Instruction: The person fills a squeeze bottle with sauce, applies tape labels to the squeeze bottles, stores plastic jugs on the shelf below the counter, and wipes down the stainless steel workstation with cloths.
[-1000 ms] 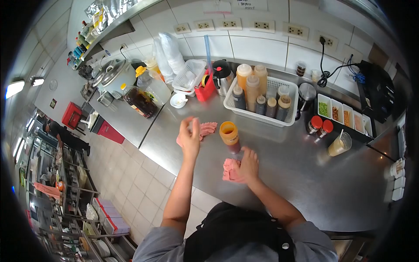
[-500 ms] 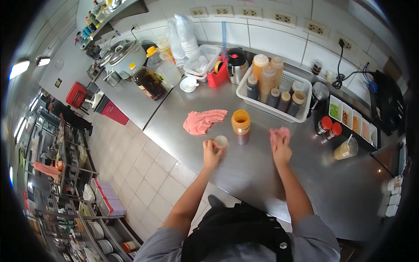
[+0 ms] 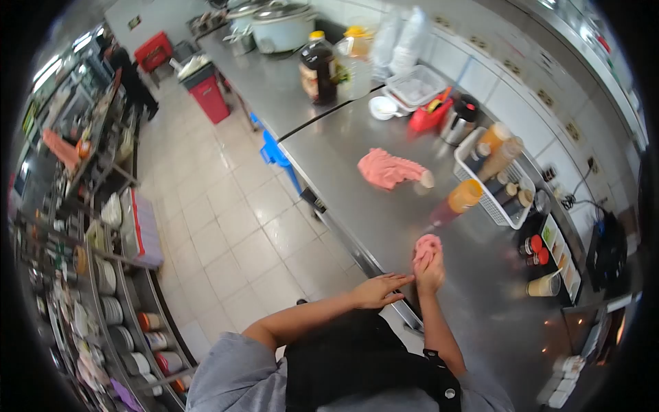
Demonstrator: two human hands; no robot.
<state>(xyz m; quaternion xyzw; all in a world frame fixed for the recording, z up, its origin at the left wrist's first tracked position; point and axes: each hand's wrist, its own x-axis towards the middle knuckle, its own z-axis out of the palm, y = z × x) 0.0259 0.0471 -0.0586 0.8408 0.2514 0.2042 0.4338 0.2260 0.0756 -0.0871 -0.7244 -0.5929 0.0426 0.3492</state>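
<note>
My right hand grips a bunched pink cloth just above the steel counter, near its front edge. Fingers extended, my left hand is empty and reaches across to the right hand; whether they touch I cannot tell. Beyond the gripped cloth stands a squeeze bottle with an orange upper part and dark reddish contents lower down. A small pale cap lies at the end of a second pink cloth spread on the counter.
At the back, a white basket holds several sauce bottles. Beside it are a steel jug, a red holder and a white bowl. Red-lidded jars and a cup stand right. A person stands far left.
The pale cap has left my left hand and lies by the spread cloth. That hand has moved over to my right hand, which still holds its cloth. The view has turned left.
</note>
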